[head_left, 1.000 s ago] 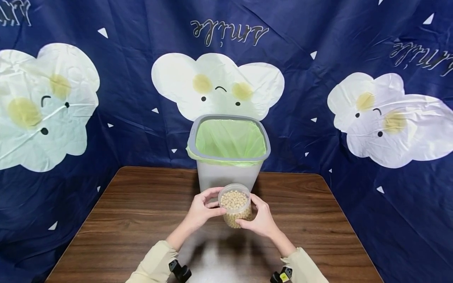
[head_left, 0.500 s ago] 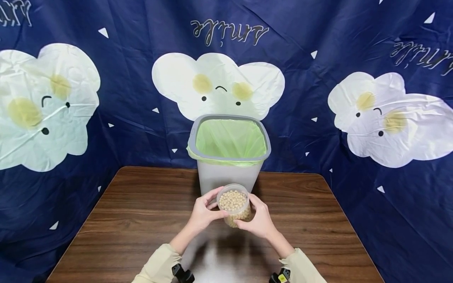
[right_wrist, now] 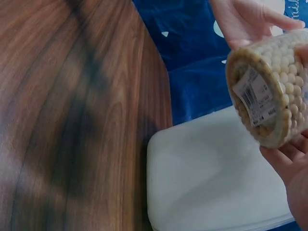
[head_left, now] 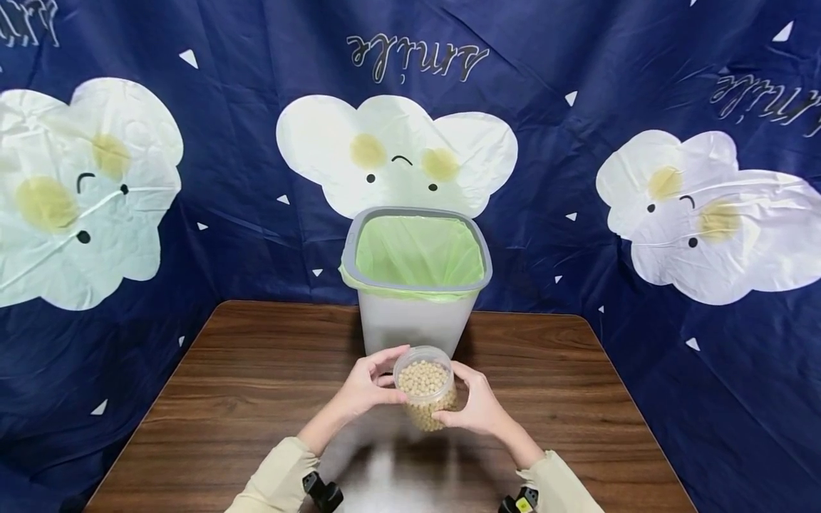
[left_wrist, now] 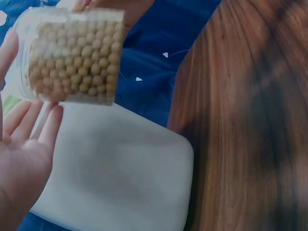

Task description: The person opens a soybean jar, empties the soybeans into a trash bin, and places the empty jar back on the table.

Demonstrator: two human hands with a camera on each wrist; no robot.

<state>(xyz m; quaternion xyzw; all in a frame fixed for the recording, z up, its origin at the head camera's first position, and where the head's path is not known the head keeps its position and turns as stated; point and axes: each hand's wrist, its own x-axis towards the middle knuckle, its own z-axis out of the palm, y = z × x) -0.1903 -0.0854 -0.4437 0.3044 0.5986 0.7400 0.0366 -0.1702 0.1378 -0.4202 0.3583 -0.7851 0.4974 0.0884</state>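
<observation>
A clear plastic jar (head_left: pixel 431 413) of small round beige balls hangs above the table in both hands, tilted slightly. My left hand (head_left: pixel 368 385) grips it near the rim, thumb in front and fingers behind. My right hand (head_left: pixel 477 405) holds the opposite side lower down, thumb across the front of the body. In the left wrist view the balls fill the jar (left_wrist: pixel 77 60) up to its clear neck. The right wrist view shows a printed barcode label (right_wrist: pixel 256 96) on the jar's base, with the right hand (right_wrist: pixel 293 168) below it and the left (right_wrist: pixel 243 21) above.
Just behind the jar stands a pale grey bin (head_left: pixel 410 320) with a grey rim and a light green liner (head_left: pixel 420 249). Brown wood-grain table (head_left: pixel 256 370) surrounds it. A dark blue cloth (head_left: pixel 545 157) with white clouds hangs on several sides.
Both hands have lowered the jar slightly and brought it a little nearer the person. The grip on it looks much the same. The bin has stayed in place.
</observation>
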